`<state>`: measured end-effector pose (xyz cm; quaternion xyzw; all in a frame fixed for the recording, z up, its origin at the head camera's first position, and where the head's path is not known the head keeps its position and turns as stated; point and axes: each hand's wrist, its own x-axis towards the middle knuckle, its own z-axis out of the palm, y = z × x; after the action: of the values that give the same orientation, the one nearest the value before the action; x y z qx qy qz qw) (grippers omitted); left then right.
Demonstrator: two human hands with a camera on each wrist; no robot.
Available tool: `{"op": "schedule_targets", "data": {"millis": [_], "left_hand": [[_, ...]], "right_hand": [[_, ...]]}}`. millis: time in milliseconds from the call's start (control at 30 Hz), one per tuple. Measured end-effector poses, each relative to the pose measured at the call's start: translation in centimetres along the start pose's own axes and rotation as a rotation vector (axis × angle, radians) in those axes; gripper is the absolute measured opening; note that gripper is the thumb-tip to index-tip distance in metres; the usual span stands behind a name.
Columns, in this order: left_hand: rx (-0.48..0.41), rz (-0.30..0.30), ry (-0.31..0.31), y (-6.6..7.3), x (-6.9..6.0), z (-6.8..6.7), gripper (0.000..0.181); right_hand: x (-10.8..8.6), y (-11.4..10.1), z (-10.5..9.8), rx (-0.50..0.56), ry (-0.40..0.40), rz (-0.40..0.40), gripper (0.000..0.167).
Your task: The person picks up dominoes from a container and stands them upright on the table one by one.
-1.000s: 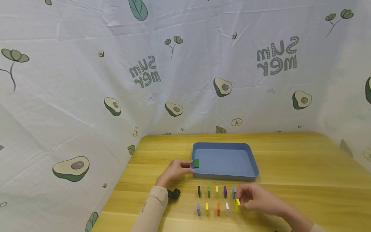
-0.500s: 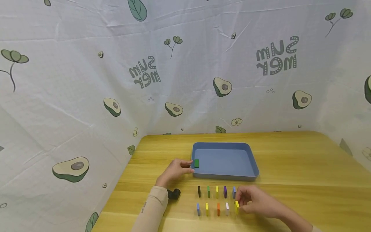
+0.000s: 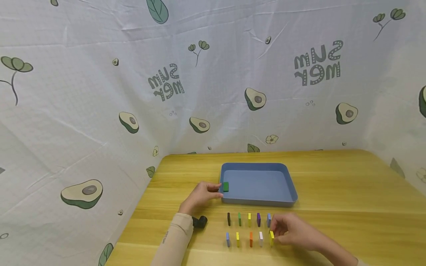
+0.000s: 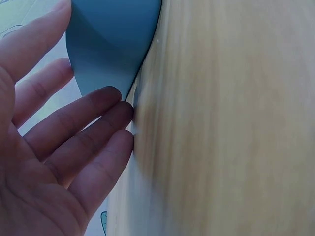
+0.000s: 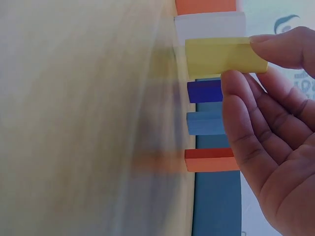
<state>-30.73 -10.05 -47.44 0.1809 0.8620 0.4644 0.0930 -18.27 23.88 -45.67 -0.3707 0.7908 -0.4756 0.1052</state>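
My right hand pinches a thin yellow domino block between thumb and fingertips. The block is upright at the right end of the front row, beside a white block. In the right wrist view, the yellow block is by the thumb, and an orange block stands farther off, hidden by the hand in the head view. My left hand, fingers extended, touches the left side of a shallow blue tray. Inside the tray, near that side, lies a green block.
The back row has black, green, yellow, purple and blue blocks. Blue, yellow and orange blocks stand in front. A black object sits by the left wrist.
My right hand has shifted slightly left with the yellow block, bringing it closer to the white one. The left hand and the tray have stayed put.
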Motion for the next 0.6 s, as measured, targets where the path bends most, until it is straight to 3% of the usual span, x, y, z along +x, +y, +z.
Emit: {"op": "schedule_targets", "data": {"millis": [300, 600], "left_hand": [[-0.001, -0.014, 0.004, 0.0, 0.04, 0.0, 0.05], [0.0, -0.013, 0.004, 0.13, 0.01, 0.0, 0.05]], "right_hand": [[-0.04, -0.15, 0.06, -0.008, -0.011, 0.12, 0.014], [-0.08, -0.21, 0.02, -0.027, -0.02, 0.124, 0.017]]}}
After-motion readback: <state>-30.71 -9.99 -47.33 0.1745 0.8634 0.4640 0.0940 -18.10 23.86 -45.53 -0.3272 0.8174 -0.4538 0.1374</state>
